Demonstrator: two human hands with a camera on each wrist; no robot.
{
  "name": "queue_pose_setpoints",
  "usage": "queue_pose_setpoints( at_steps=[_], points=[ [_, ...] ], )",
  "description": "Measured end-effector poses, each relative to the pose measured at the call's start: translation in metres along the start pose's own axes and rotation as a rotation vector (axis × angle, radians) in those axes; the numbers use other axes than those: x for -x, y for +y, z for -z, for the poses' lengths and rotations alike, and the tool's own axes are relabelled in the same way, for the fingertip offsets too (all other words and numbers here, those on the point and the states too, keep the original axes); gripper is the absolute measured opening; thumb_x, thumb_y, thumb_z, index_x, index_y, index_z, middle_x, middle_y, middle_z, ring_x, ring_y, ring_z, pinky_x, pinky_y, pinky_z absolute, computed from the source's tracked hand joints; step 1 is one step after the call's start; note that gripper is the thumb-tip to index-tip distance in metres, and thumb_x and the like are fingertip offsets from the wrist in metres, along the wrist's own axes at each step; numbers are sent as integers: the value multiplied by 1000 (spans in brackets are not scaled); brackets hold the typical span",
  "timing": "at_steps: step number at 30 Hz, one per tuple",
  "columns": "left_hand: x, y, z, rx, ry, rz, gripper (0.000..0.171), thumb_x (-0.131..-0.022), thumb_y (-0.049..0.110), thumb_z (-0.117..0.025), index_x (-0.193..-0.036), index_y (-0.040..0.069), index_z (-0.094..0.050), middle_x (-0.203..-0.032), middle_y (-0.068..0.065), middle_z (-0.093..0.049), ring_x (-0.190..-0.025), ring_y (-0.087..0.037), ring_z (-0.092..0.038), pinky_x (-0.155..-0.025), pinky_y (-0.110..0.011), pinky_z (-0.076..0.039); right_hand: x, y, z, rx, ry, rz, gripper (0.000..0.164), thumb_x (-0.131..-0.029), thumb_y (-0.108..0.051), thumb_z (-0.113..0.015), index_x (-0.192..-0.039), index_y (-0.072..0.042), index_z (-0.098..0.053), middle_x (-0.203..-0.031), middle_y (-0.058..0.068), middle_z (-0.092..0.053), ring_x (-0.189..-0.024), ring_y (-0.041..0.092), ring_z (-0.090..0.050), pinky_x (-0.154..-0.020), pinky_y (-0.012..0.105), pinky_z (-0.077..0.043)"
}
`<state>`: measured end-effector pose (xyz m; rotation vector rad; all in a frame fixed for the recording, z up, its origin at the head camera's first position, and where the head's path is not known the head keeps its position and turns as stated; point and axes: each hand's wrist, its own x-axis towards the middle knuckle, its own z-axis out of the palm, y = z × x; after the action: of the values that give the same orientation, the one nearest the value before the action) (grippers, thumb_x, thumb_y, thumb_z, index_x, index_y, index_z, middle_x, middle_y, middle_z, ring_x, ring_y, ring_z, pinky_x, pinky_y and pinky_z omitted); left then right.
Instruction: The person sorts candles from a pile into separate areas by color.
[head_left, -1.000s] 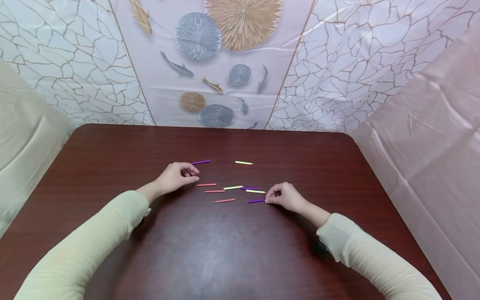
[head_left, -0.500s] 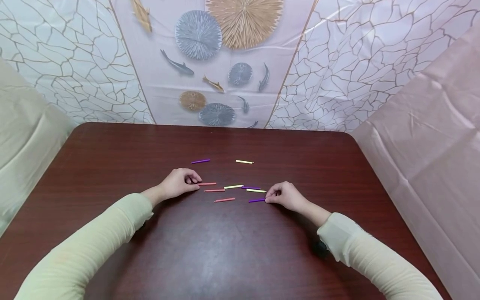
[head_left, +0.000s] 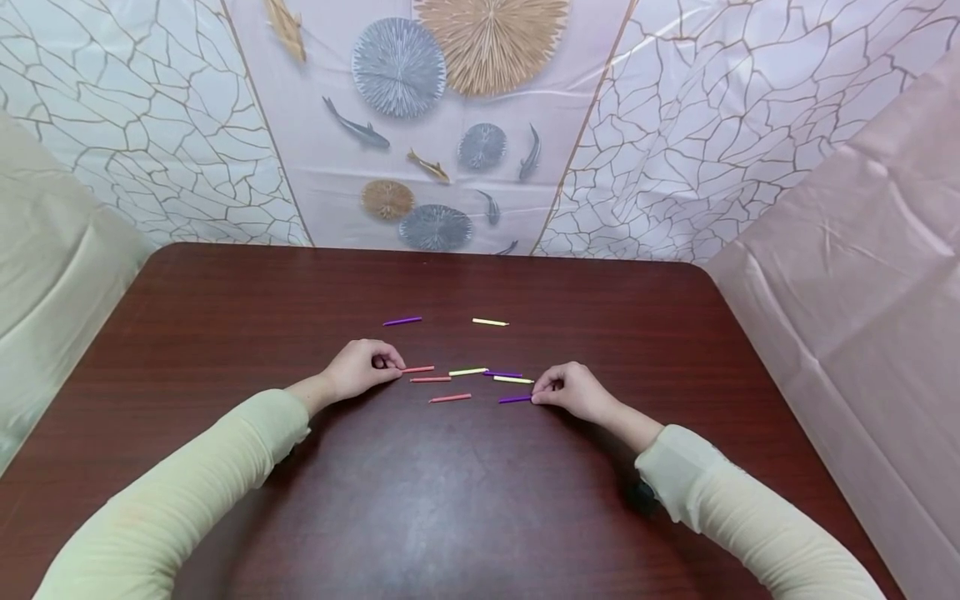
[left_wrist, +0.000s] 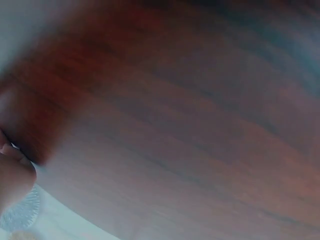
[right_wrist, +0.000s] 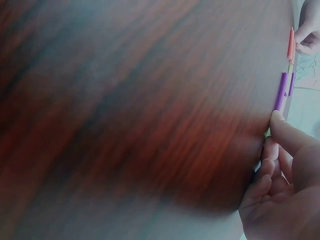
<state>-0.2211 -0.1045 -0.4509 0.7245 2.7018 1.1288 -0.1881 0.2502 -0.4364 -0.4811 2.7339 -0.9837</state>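
Note:
Several thin purple, red and yellow sticks, some with a narrow tip like a small candle's, lie on the dark wooden table. In the head view my left hand (head_left: pixel 366 367) pinches the left end of a red stick (head_left: pixel 419 369). My right hand (head_left: pixel 573 392) pinches the right end of a purple stick (head_left: pixel 514 399) between thumb and fingers. The right wrist view shows this purple stick (right_wrist: pixel 281 91) reaching out past the thumb. Near the hands lie two more red sticks, one (head_left: pixel 431 380) just below the left hand's stick and one (head_left: pixel 450 398) lower. The left wrist view hides the left hand's stick.
Between the hands lie a yellow-green stick (head_left: pixel 467 372), a purple stick (head_left: pixel 503 373) and a yellow stick (head_left: pixel 513 380), close together. Farther back are another purple stick (head_left: pixel 402 321) and another yellow stick (head_left: pixel 491 322). Patterned cloth (head_left: pixel 420 150) hangs behind the table (head_left: pixel 420 500).
My left hand has moved down and right from beside the far purple stick, and now pinches the red stick, its end shifted slightly. The right hand has kept its place on the purple stick.

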Motion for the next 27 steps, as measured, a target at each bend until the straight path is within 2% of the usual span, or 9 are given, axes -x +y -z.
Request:
queue_pose_setpoints(
  at_steps=[27],
  points=[
    [4,3,-4,-23,52,2,4,-82,10,-68,-80,7,-70,-72,0,-62,-68,-7,-50,-65,-21,-41,0,0,0,16,-1,23,8,-76,-14,-75,-75,-7,-71,-67,-1,-64,-59,2,-44,-56,19,-37]
  ],
)
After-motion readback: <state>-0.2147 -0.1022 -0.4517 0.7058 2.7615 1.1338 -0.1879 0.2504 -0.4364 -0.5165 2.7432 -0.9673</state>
